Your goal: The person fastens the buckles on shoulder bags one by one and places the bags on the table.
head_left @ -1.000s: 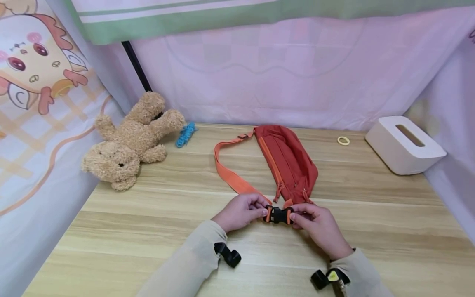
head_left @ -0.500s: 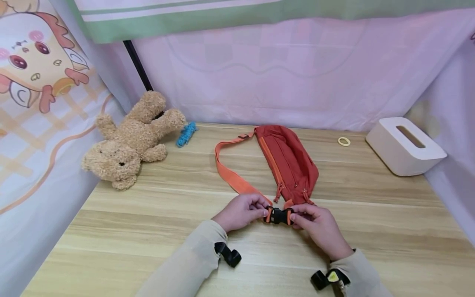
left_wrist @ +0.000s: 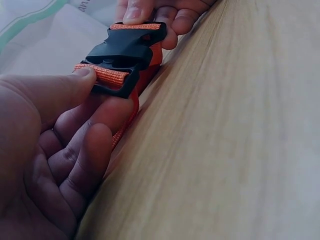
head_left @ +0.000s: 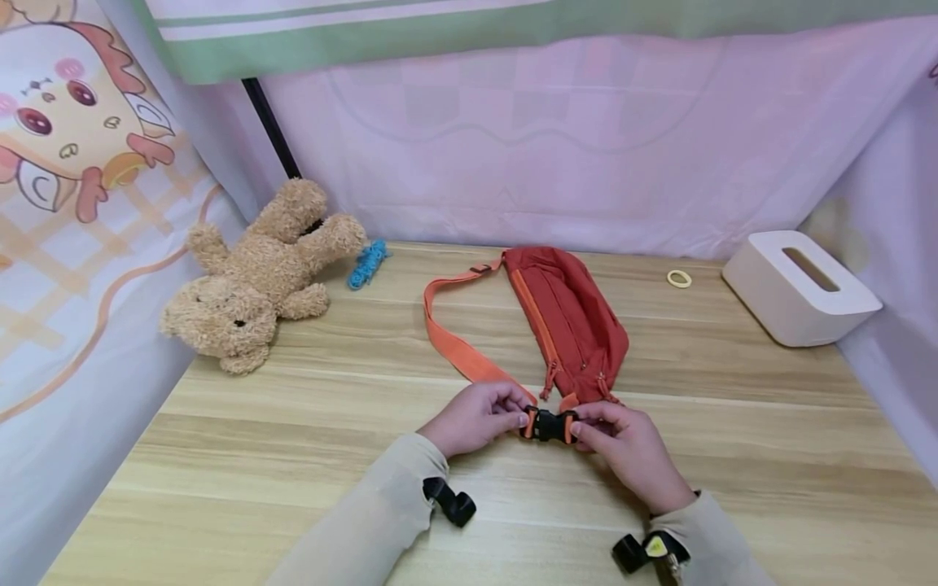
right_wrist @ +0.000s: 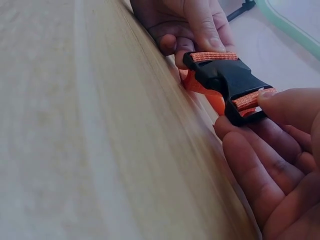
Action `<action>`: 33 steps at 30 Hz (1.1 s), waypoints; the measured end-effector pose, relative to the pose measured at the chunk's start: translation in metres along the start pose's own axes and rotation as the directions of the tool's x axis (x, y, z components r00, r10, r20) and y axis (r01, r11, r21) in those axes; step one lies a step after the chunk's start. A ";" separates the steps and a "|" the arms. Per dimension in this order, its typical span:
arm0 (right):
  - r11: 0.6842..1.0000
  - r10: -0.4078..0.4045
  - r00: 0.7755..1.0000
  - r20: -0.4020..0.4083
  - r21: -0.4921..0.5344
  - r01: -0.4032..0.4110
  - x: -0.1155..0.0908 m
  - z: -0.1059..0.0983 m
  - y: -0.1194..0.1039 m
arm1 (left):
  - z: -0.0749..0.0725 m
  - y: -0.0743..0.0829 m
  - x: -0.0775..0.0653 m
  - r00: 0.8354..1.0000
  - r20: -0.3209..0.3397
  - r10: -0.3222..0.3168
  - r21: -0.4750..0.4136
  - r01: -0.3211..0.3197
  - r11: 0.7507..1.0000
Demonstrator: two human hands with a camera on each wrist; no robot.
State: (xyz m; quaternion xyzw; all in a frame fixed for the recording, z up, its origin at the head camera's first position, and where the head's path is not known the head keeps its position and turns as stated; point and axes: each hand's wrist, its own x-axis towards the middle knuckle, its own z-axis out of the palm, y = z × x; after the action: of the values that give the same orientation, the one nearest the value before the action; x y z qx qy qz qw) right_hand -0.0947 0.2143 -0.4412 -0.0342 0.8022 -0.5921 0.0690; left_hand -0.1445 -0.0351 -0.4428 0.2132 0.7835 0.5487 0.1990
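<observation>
A red waist bag (head_left: 567,317) lies on the wooden table, its orange strap (head_left: 458,350) looping out to the left. At the near end of the bag is a black side-release buckle (head_left: 548,425), its two halves joined together. My left hand (head_left: 479,417) pinches the buckle's left end, thumb on the orange webbing, as the left wrist view shows with the buckle (left_wrist: 122,52) close up. The other end is pinched by my right hand (head_left: 637,452). In the right wrist view the buckle (right_wrist: 227,77) is held just above the tabletop between both hands.
To the left lies a tan teddy bear (head_left: 256,277), with a bundle of blue cord (head_left: 367,264) beside it. Toward the back right are a pale yellow ring (head_left: 678,279) and a white tissue box (head_left: 802,289). Fabric curtains (head_left: 513,163) close off the back and sides.
</observation>
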 end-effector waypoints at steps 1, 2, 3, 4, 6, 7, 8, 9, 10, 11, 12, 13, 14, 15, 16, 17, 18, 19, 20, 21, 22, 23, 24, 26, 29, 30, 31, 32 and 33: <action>1.000 0.000 1.000 0.001 0.002 0.000 0.000 0.000 0.000 | 0.000 0.000 0.000 1.000 -0.001 0.001 0.000 -0.001 1.000; 1.000 -0.001 1.000 0.001 0.004 0.001 0.000 0.000 0.000 | 0.000 0.000 0.000 1.000 -0.003 0.003 0.000 -0.003 1.000; 1.000 -0.003 1.000 0.001 0.007 0.003 0.000 0.000 0.000 | 0.000 0.000 0.000 1.000 -0.006 0.004 0.002 -0.004 1.000; 1.000 -0.004 1.000 0.002 0.008 0.004 0.000 0.000 -0.001 | 0.000 0.001 0.000 1.000 -0.008 0.006 0.005 -0.006 1.000; 1.000 -0.007 1.000 0.005 0.010 0.007 0.000 0.000 -0.001 | 0.000 0.001 0.000 1.000 -0.011 0.008 0.004 -0.008 1.000; 1.000 -0.007 1.000 0.006 0.011 0.007 -0.001 0.000 -0.001 | 0.000 0.001 0.000 1.000 -0.012 0.008 0.004 -0.008 1.000; 1.000 -0.008 1.000 0.007 0.011 0.008 -0.001 0.000 -0.001 | 0.000 0.001 -0.001 1.000 -0.013 0.008 0.004 -0.008 1.000; 1.000 -0.008 1.000 0.008 0.014 0.008 -0.001 0.000 -0.002 | 0.000 0.002 -0.001 1.000 -0.014 0.008 0.003 -0.008 1.000; 1.000 -0.007 1.000 0.010 0.016 0.007 -0.001 0.000 -0.002 | 0.000 0.002 -0.001 1.000 -0.015 0.007 0.002 -0.007 1.000; 1.000 -0.006 1.000 0.010 0.020 0.005 -0.001 0.000 -0.002 | 0.000 0.002 -0.001 1.000 -0.015 0.007 0.000 -0.007 1.000; 1.000 -0.003 1.000 0.011 0.024 0.002 0.000 0.000 -0.002 | 0.000 0.002 -0.001 1.000 -0.014 0.006 -0.003 -0.006 1.000; 1.000 0.000 1.000 0.011 0.028 0.000 0.000 0.000 -0.002 | 0.000 0.002 -0.001 1.000 -0.014 0.005 -0.006 -0.005 1.000; 0.999 0.002 1.000 0.011 0.032 -0.002 0.000 0.001 -0.002 | 0.000 0.002 0.000 1.000 -0.014 0.004 -0.010 -0.004 1.000; 0.999 0.003 1.000 0.010 0.034 -0.004 0.000 0.001 -0.002 | 0.000 0.002 0.000 1.000 -0.014 0.003 -0.012 -0.004 1.000; 0.999 0.005 1.000 0.010 0.035 -0.005 0.000 0.001 -0.002 | 0.000 0.002 0.000 1.000 -0.013 0.003 -0.015 -0.003 1.000; 0.999 0.005 1.000 0.009 0.037 -0.005 0.000 0.001 -0.002 | 0.000 0.002 0.000 1.000 -0.013 0.003 -0.018 -0.003 1.000; 0.999 0.006 1.000 0.008 0.038 -0.006 0.000 0.001 -0.002 | -0.001 0.002 0.000 1.000 -0.013 0.001 -0.020 -0.002 1.000; 0.999 0.005 1.000 0.007 0.038 -0.005 0.000 0.001 -0.002 | -0.001 0.002 0.000 1.000 -0.013 0.001 -0.022 -0.001 1.000; 0.999 0.004 1.000 0.007 0.039 -0.004 0.000 0.001 -0.002 | -0.001 0.002 0.000 1.000 -0.012 0.001 -0.023 -0.001 1.000; 0.999 0.006 1.000 0.006 0.040 -0.006 0.000 0.001 -0.002 | -0.001 0.002 0.000 1.000 -0.013 0.001 -0.023 -0.002 1.000; 0.999 0.005 1.000 0.006 0.042 -0.006 0.000 0.001 -0.002 | -0.001 0.002 0.001 1.000 -0.012 0.001 -0.024 -0.002 1.000; 0.999 0.006 1.000 0.006 0.043 -0.006 0.000 0.001 -0.002 | -0.001 0.002 0.001 1.000 -0.013 0.003 -0.025 -0.003 1.000; 0.999 0.008 1.000 0.007 0.045 -0.009 0.000 0.001 -0.002 | 0.000 0.002 0.001 1.000 -0.013 0.003 -0.024 -0.003 1.000; 0.999 0.012 1.000 0.008 0.048 -0.012 0.000 0.001 -0.002 | 0.000 0.002 0.001 1.000 -0.015 0.005 -0.023 -0.006 1.000; 0.998 0.014 1.000 0.011 0.054 -0.014 0.000 0.002 -0.003 | 0.000 0.002 0.001 1.000 -0.020 0.007 -0.019 -0.008 1.000; 0.998 0.013 1.000 0.013 0.057 -0.013 0.000 0.002 -0.003 | 0.000 0.002 0.001 1.000 -0.021 0.008 -0.016 -0.008 1.000; 0.998 0.011 1.000 0.015 0.060 -0.012 0.000 0.002 -0.003 | 0.000 0.002 0.000 1.000 -0.022 0.008 -0.014 -0.009 1.000; 0.998 0.010 1.000 0.017 0.062 -0.011 0.000 0.002 -0.004 | 0.000 0.002 0.000 1.000 -0.023 0.008 -0.012 -0.008 1.000; 0.998 0.007 1.000 0.019 0.064 -0.009 0.000 0.002 -0.004 | 0.000 0.002 0.000 1.000 -0.024 0.008 -0.012 -0.008 1.000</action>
State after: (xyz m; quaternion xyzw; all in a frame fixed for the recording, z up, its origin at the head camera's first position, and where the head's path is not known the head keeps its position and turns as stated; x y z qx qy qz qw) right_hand -0.0947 0.2114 -0.4380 -0.0343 0.7821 -0.6171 0.0800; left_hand -0.1448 -0.0346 -0.4407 0.2086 0.7815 0.5569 0.1887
